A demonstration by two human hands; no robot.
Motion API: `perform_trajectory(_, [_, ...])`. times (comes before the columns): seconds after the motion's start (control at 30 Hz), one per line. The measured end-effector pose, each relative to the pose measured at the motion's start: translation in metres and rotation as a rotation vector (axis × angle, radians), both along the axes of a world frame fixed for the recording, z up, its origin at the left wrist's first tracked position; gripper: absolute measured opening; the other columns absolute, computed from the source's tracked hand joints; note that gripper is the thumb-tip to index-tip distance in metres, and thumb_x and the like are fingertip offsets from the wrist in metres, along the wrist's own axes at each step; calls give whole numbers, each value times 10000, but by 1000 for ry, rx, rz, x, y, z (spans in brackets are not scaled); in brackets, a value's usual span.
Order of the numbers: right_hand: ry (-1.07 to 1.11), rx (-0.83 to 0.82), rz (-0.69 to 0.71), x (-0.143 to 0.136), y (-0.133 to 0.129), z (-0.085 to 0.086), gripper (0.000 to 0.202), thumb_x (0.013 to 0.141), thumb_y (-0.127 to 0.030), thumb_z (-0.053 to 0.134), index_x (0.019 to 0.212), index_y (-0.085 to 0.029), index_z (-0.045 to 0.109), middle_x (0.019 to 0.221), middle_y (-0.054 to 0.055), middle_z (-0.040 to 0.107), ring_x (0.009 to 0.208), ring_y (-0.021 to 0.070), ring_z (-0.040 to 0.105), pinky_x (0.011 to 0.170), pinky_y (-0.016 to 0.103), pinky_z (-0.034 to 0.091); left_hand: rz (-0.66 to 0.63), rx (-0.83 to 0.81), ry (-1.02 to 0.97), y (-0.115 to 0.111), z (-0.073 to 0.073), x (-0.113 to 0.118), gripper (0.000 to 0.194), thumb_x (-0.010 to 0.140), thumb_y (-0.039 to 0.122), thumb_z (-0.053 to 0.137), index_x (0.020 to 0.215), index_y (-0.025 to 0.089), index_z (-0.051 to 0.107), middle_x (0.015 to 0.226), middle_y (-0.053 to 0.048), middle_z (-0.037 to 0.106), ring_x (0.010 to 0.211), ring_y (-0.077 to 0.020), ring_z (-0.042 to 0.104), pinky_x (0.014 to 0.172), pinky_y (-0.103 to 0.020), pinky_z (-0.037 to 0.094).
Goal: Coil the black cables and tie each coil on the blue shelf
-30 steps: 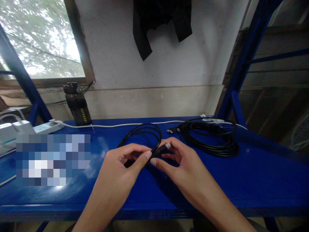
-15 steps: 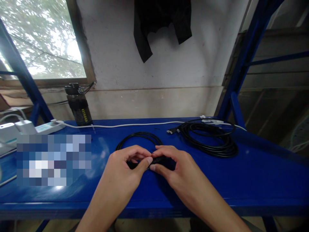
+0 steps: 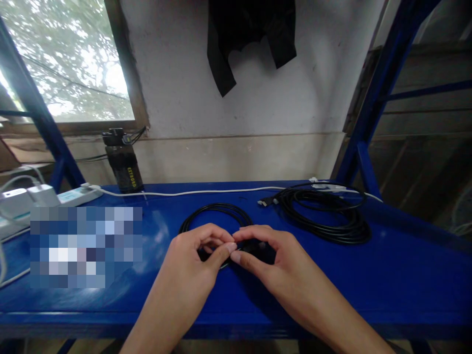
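Note:
A smaller coil of black cable (image 3: 220, 205) lies on the blue table (image 3: 398, 275), with its far arc showing beyond my hands. My left hand (image 3: 199, 255) closes thumb and fingers in a pinch at the near side of this coil. Fingertip to fingertip with it, my right hand (image 3: 275, 250) pinches at the same spot. A dark connector end (image 3: 254, 246) shows under the curled right fingers. The fingers hide the exact bit of cable between them.
To the right lies a larger black cable coil (image 3: 324, 221) with a metal-tipped plug (image 3: 266, 201). A white cord (image 3: 206, 191) runs along the back edge. A dark bottle (image 3: 124, 167) and white power strip (image 3: 79, 194) stand left, behind a blurred patch.
The view has shifted slightly, moving everything a little to the right. Both hands keep their pinch; the dark connector end shows more clearly under the right fingers.

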State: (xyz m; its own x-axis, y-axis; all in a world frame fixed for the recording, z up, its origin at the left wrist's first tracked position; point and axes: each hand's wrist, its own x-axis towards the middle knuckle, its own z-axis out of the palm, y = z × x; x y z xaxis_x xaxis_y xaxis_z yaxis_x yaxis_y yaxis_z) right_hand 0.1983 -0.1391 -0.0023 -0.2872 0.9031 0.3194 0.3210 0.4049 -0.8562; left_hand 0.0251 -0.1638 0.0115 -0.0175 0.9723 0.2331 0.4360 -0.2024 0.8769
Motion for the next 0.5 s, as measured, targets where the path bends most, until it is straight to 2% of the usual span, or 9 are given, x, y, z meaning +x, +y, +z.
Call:
perform_trajectory(0.13, [16, -44, 46, 3, 0, 2, 201, 918, -346, 754, 1100, -291, 820, 1146, 19, 794, 1101, 256, 696, 975, 372, 482, 1, 11, 53, 0, -2, 0, 125, 897, 249, 682, 794, 250, 753, 753, 49, 745, 731, -167, 649, 711, -279, 453])
perform_trajectory(0.3, [69, -85, 78, 6, 5, 1, 157, 963, -283, 685, 1005, -282, 836, 971, -11, 809, 970, 217, 728, 906, 334, 494, 5, 64, 99, 0, -6, 0, 129, 926, 285, 662, 825, 257, 737, 784, 44, 736, 752, -174, 641, 731, -292, 447])
perform_trajectory(0.5, [-1, -53, 23, 3, 2, 3, 113, 921, -340, 744, 984, -284, 819, 1023, -12, 800, 990, 230, 706, 906, 347, 483, 0, 80, 115, -1, -8, 0, 114, 943, 265, 640, 858, 260, 717, 809, 40, 741, 783, -183, 668, 745, -300, 459])
